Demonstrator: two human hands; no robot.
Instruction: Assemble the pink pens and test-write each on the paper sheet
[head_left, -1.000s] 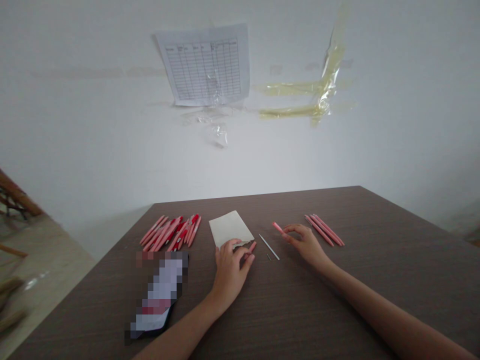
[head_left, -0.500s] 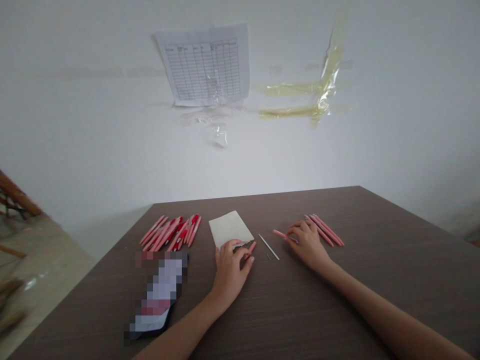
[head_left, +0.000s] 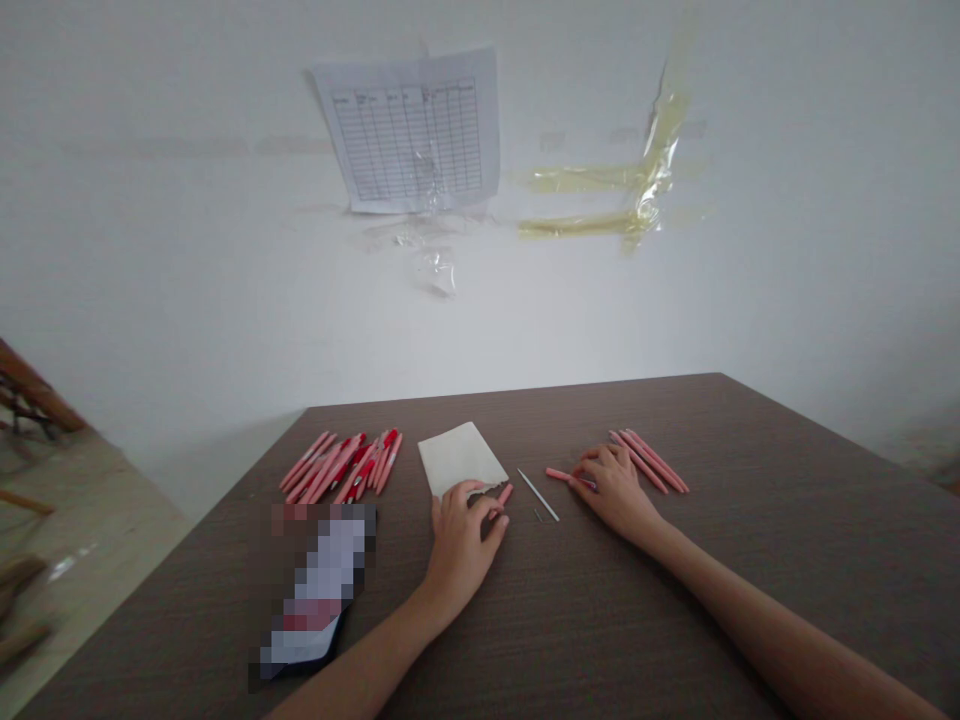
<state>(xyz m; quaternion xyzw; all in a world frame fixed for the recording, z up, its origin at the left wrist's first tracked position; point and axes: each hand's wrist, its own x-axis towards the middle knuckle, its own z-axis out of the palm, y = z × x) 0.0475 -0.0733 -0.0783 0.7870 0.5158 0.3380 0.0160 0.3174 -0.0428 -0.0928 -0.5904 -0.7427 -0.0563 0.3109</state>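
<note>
My left hand (head_left: 466, 535) rests at the near edge of a square of off-white paper (head_left: 459, 452), with its fingers closed on a short pink pen barrel piece (head_left: 506, 493). My right hand (head_left: 611, 490) pinches a longer pink pen part (head_left: 556, 474) low over the table, and part of it is covered by the fingers. Between the hands lies a thin white pen refill (head_left: 538, 494), tilted on the tabletop. Close to the refill is a tiny spring-like piece (head_left: 538, 516). Just beyond my right hand several pink pens (head_left: 657, 458) lie side by side.
A pile of pink and red pens (head_left: 341, 467) lies on the left of the dark wooden table (head_left: 570, 620). Nearer me is a blurred-out phone (head_left: 319, 590). A printed sheet (head_left: 412, 130) and yellowish tape (head_left: 645, 190) are stuck to the wall behind.
The pink pen part in my right hand has turned slightly, and its far end sits a little lower. My left hand stays almost still.
</note>
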